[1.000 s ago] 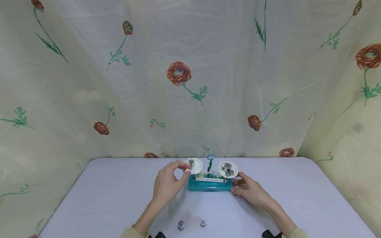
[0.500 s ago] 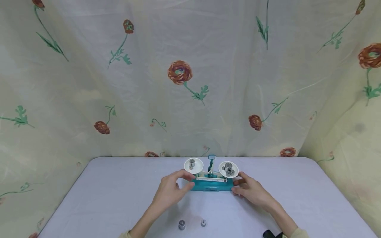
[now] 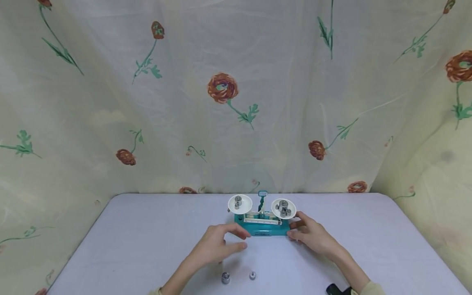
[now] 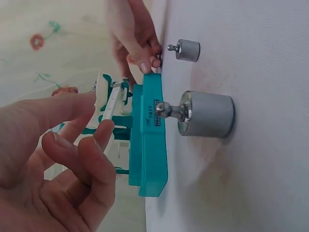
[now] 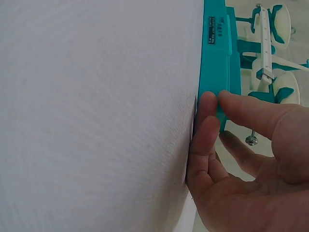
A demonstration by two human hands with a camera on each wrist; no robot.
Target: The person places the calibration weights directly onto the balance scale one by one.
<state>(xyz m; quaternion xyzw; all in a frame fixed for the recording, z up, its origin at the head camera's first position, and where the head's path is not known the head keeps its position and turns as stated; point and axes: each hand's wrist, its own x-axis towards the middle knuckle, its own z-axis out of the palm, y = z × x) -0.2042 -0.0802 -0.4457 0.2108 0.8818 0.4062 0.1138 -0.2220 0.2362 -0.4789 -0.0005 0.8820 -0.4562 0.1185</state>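
Note:
A teal balance scale [image 3: 262, 230] stands near the far table edge. Its left white pan [image 3: 246, 209] carries small metal weights [image 3: 237, 199]; several more weights [image 3: 283, 205] stand in its right pan [image 3: 292, 212]. At the base's right end, my right hand [image 3: 313, 234] holds the corner between thumb and fingers, as the right wrist view confirms. My left hand [image 3: 219, 244] hovers before the scale's left part, thumb and index finger apart, with nothing held. In the left wrist view, a larger knobbed weight [image 4: 210, 114] and a smaller one [image 4: 188, 50] stand on the table.
A white cloth covers the table [image 3: 147, 241]. Behind it hangs a pale curtain [image 3: 177, 123] with a flower print. The two loose weights stand near the front, below and right of the left hand. A metal adjusting knob [image 5: 251, 140] sticks out at the scale's right side.
The left hand let go of a small weight on the left pan, then moved down and toward me, away from the pan. The right hand stays on the base.

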